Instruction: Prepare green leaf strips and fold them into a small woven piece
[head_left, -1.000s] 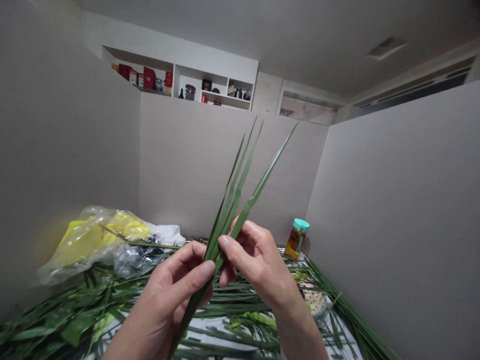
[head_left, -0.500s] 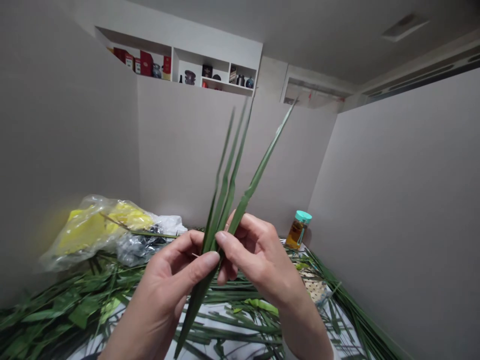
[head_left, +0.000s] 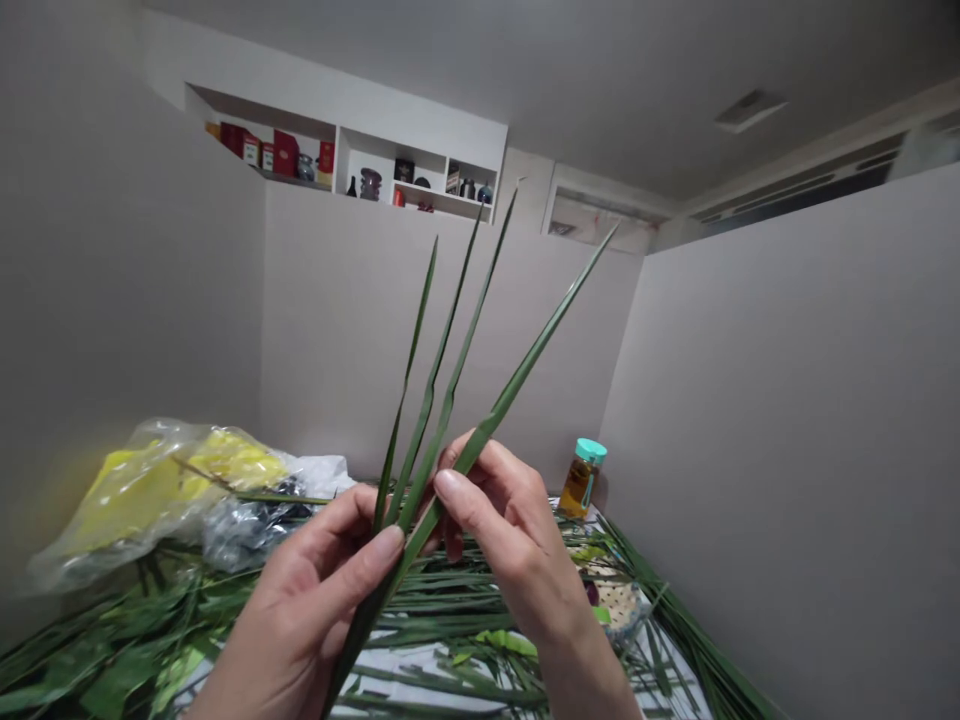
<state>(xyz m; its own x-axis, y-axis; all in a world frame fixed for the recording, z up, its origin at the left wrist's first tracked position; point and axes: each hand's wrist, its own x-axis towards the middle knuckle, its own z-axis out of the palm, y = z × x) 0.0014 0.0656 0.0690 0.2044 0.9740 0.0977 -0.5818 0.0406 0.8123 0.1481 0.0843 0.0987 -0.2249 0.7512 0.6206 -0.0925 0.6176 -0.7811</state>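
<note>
- Starting at the far left, noted broad green leaves (head_left: 124,665) heaped low in the foreground and, behind those, a clear plastic bag (head_left: 150,490) with something yellow inside.
- Saw a white wall shelf (head_left: 337,160) high at the back, stocked with red boxes (head_left: 285,155) and jars.
- Pinched four narrow green leaf strips (head_left: 447,402) between thumb and forefinger of the left hand (head_left: 307,590), close together at the grip, fanned apart above.
- Saw long leaf blades (head_left: 442,600) strewn over a white surface (head_left: 416,657) below.
- Pinched the rightmost strip (head_left: 521,375) between thumb and forefinger of the right hand (head_left: 521,540), just above the left thumb, leaning away from the other three; could not tell the set of the remaining fingers, partly hidden.
- Noted a turquoise-lidded bottle (head_left: 578,487) of amber liquid near the wall and, closer, a pale dotted item (head_left: 621,608).
- Found more long blades bundled at the far right.
</note>
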